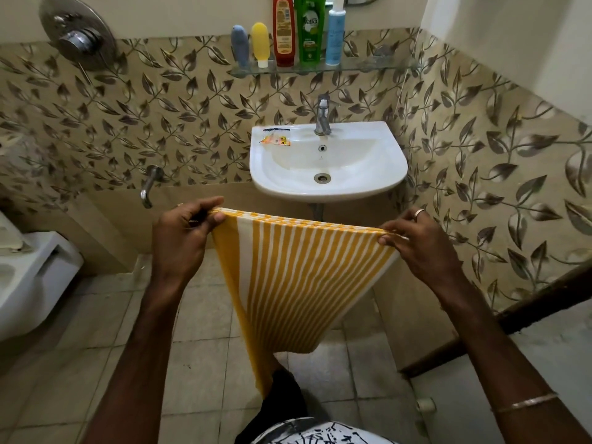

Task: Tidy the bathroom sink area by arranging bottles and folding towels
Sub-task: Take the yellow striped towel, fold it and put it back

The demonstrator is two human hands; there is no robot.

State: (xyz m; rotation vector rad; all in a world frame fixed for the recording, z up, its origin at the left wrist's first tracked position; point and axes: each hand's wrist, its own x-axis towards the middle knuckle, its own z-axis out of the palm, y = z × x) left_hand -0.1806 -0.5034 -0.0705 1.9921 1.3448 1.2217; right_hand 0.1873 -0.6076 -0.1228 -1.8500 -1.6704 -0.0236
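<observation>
Left hand (182, 238) and right hand (416, 241) each pinch a top corner of one yellow-and-white striped terry towel (298, 277) — five plastic bottles (283, 30) line the glass shelf (368, 67).

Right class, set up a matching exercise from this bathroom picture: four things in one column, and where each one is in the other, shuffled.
Things:
1. striped towel
2. green bottle
3. small sachets
4. faucet

Places:
A. on the glass shelf
B. on the sink rim, left side
C. held between both hands
D. at the back of the sink, centre

Pairs: 1-C, 2-A, 3-B, 4-D
</observation>
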